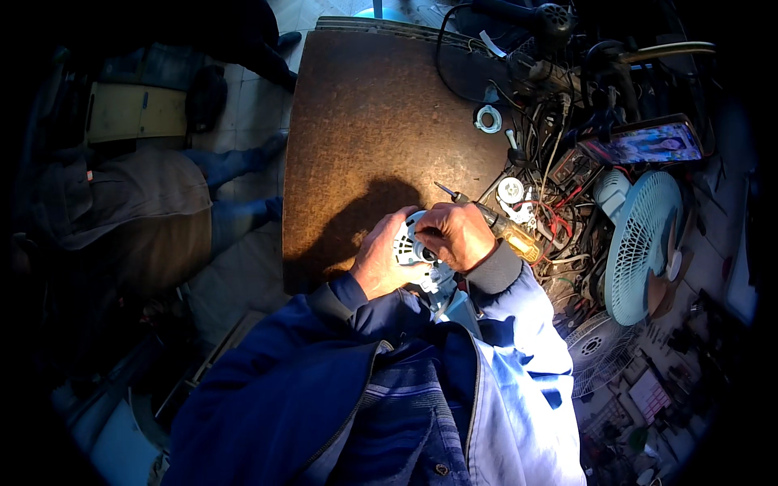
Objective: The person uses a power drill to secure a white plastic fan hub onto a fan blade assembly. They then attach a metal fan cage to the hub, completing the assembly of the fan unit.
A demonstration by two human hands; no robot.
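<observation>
My left hand [374,261] is wrapped round the left side of a light blue slotted housing [404,245], which looks like the motor head of an electric fan. It is held close to my body at the near edge of the table. My right hand [460,235] is over the housing's right side, its fingers curled together against a dark opening. Whatever those fingertips pinch is hidden. Below the housing, light blue plastic parts [442,292] extend toward my lap. Just beyond my right hand lies a tool with a dark pointed shaft [447,192].
The brown wooden table [365,105] carries a light blue ring [488,119], a white round part [510,190], a yellow-handled tool [523,243] and tangled cables at right. A lit phone [648,146] and a light blue fan [644,247] stand farther right. Another person's legs [239,166] are at left.
</observation>
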